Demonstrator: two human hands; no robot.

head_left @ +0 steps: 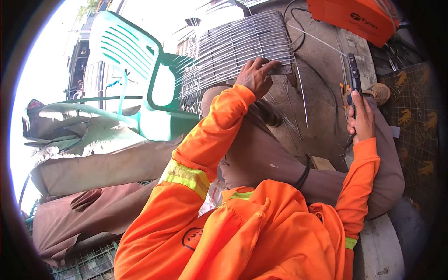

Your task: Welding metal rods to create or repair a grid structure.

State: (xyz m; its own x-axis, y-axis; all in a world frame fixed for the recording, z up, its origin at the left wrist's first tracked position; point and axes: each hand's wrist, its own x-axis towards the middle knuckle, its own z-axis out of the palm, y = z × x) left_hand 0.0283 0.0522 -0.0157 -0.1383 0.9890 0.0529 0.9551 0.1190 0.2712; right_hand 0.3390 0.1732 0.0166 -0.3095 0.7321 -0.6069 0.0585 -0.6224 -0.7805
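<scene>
My left hand [255, 77] rests on the near edge of a metal grate [238, 44] made of many thin parallel rods over cross bars. Its fingers are spread, one pointing right beside a dark flat strip [283, 69] at the grate's corner; some fingertips are hard to make out against the rods. Out to the right, my right hand [362, 116] is closed round the handle of a black welding electrode holder [354, 77]. A thin, pale welding rod [317, 39] sticks out of the holder's tip toward the upper left, its far end near the grate's right side.
A green plastic chair [161, 114] stands left of the grate. An orange box-like case [357, 18] sits at the upper right. Black cable [322, 77] and loose thin rods [287, 114] lie on the ground. Brown cloth [88, 214] covers something at lower left.
</scene>
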